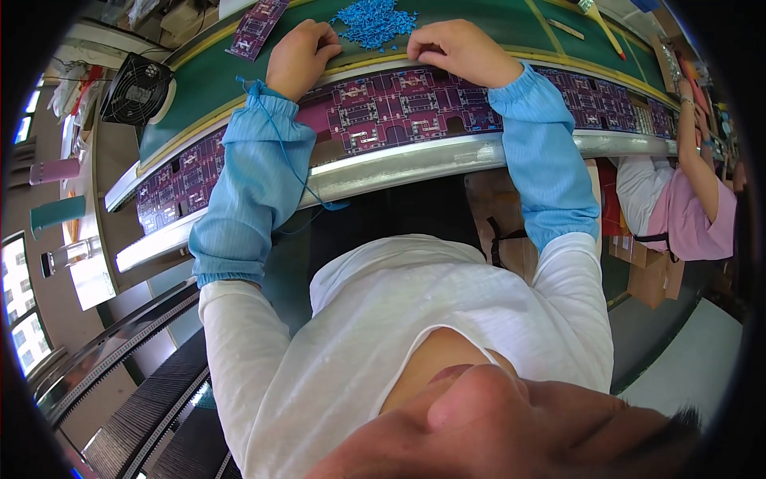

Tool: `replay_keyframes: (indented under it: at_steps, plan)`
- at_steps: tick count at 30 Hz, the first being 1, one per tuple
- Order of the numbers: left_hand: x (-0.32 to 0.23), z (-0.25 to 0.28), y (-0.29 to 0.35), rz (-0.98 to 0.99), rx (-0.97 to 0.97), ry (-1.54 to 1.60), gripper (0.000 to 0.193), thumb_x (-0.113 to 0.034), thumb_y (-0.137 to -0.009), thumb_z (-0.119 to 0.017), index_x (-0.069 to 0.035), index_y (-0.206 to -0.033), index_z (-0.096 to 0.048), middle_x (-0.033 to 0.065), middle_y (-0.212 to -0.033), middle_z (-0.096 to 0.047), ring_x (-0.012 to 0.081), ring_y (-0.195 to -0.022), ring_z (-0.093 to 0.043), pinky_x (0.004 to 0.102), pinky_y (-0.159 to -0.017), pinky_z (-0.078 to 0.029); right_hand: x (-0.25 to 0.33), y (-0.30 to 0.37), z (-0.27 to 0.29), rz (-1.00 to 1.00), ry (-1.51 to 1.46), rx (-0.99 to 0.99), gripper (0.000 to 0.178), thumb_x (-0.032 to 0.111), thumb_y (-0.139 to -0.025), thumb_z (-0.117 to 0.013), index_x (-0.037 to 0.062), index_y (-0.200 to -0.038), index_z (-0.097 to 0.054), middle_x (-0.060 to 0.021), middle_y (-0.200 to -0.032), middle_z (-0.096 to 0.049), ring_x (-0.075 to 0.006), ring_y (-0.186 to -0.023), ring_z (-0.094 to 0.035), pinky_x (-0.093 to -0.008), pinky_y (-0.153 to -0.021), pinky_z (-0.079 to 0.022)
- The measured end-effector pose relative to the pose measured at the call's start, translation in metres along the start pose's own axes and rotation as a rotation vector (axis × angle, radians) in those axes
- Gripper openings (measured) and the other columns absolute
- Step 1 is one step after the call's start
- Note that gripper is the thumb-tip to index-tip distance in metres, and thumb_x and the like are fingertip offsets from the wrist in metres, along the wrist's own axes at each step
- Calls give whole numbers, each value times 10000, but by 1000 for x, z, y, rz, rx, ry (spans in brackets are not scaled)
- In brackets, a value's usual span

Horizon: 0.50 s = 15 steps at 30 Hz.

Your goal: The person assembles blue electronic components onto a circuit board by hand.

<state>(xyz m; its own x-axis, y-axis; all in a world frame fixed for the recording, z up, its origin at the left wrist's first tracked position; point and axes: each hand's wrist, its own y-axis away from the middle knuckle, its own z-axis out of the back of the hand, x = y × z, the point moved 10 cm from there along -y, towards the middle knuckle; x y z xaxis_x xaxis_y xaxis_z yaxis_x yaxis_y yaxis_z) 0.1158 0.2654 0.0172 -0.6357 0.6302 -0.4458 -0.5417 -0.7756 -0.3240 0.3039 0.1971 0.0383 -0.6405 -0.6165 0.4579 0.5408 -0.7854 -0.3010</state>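
The person's head [495, 423] lies nearest the camera, at the lower edge. Blue sleeve covers [255, 184] lead to both hands above the green bench [207, 80]. Small blue parts [373, 24] form a pile between the hands. Left hand [302, 57]: fingers curled, left of the pile. Right hand [461, 49]: fingers bent, just right of the pile. Whether either hand grips a part cannot be told. Purple circuit boards [383, 116] form a row along the metal rail [407, 156], nearer the body than the pile.
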Motion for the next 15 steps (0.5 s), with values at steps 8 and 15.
replay_keyframes:
  at_steps: [8,15]
  plan:
    - [-2,8,2,-73,-134,7,117,-142,-899,-727,-83,-994,-691,108,-961,-672,334,-910,-672,432,-753,-528,3,4,-14,19,122,70,88,119,-885,-703,114,-971,-717,-82,-932,-709,-293,-881,-688,-441,-767,-545]
    - [-6,4,3,-62,-51,19,132,-87,-900,-733,-42,-1002,-663,109,-900,-655,287,-820,-664,372,-730,-515,8,5,-14,6,215,79,83,108,-878,-696,130,-955,-718,-59,-937,-707,-288,-883,-689,-439,-768,-550]
